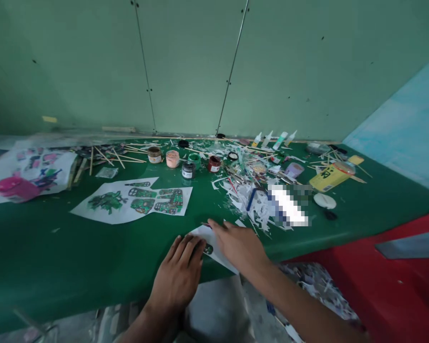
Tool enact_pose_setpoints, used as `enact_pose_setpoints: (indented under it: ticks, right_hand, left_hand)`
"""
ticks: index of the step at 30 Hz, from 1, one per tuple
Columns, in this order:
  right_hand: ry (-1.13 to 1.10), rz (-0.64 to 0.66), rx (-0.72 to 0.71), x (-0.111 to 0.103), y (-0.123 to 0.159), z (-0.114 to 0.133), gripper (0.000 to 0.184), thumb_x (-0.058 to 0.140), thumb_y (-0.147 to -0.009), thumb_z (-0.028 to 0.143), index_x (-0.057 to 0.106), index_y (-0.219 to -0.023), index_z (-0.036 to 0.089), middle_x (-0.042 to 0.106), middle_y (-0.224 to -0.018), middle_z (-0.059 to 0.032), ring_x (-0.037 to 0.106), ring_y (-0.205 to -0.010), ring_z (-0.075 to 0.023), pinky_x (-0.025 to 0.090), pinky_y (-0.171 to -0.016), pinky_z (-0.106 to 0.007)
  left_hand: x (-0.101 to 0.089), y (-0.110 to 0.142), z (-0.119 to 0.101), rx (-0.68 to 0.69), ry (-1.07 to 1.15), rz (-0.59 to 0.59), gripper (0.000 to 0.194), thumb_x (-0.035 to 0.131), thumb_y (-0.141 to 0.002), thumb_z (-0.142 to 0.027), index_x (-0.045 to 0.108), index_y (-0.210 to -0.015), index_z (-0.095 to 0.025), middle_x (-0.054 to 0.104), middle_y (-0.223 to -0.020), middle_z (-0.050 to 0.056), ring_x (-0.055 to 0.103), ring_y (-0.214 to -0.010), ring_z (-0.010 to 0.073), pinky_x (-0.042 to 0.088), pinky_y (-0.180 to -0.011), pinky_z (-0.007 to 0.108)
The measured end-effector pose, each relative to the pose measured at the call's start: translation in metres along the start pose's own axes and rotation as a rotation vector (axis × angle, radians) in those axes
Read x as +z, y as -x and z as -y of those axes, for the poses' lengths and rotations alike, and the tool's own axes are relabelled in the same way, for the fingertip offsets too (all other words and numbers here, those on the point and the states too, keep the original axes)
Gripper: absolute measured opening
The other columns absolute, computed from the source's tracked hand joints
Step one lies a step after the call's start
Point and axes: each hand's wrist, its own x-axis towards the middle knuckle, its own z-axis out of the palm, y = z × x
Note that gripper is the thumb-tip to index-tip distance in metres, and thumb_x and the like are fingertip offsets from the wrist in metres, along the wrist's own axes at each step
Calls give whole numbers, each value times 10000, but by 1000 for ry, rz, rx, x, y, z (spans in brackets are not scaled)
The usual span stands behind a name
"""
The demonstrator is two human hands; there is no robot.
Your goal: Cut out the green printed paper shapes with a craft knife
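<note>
**A:** ok so what's getting worked on here?

**B:** A white paper piece [208,235] with a dark green printed patch [208,249], right by the front edge of the green worktop [93,262], around the middle. It looks flat with a straight right side, but the hands hide a lot of it.

**A:** And the hands?

**B:** Left hand [180,269] is palm down, fingers stretched out and nearly side by side, tips on the paper. Right hand [238,245] seems to be pinching a slim dark tool [206,224], tip pointing left. Knife, brush, pen? Can't tell.

**A:** Which step is that, you reckon?

**B:** My guess: steadying the piece while the tool works near its far side. Next move calls for firm left fingers, clear of the tip, and a light right grip.

**A:** Anything around it?

**B:** Printed sheet [123,215] off to the left, paper scraps [260,207] to the right, small jars [188,170] further back, and slim-nosed bottles [280,140] near the back edge.
</note>
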Motion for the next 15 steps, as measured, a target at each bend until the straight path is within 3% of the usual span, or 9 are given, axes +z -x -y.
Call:
enact_pose_setpoints:
  ticks: [2, 5, 9, 15]
  right_hand:
    - [11, 12, -15, 7, -3, 5, 486, 382, -931, 171, 474, -1403, 240, 715, -993, -113, 700, -731, -190, 486, -565, -267]
    - [41, 80, -15, 18, 17, -10, 532, 420, -902, 154, 452, -1425, 242, 715, -1015, -124, 691, -656, -187, 466, -522, -267]
    - [41, 43, -16, 12, 38, -30, 436, 397, -941, 217, 556, -1345, 261, 733, -917, -95, 675, -603, -181, 448, -496, -268]
    - [45, -6, -27, 3, -2, 9, 480, 375, -942, 175, 479, -1405, 248, 719, -972, -106, 698, -708, -192, 471, -547, -267]
  left_hand:
    - [-1, 3, -2, -18, -3, -7, 373, 355, -938, -201, 584, -1229, -167, 661, -1220, 49, 576, -1161, 222, 411, -1040, 410]
    - [-2, 6, -3, -16, -11, -11, 383, 345, -938, -203, 576, -1240, -156, 638, -1270, 41, 556, -1194, 218, 394, -1051, 407]
    - [-3, 6, -3, -29, 4, -24, 367, 363, -934, -221, 597, -1210, -157, 644, -1264, 38, 564, -1186, 222, 392, -1047, 407]
    - [-5, 5, -3, -40, 4, -16, 353, 372, -928, -215, 615, -1181, -175, 665, -1230, 28, 607, -1108, 218, 426, -1001, 405]
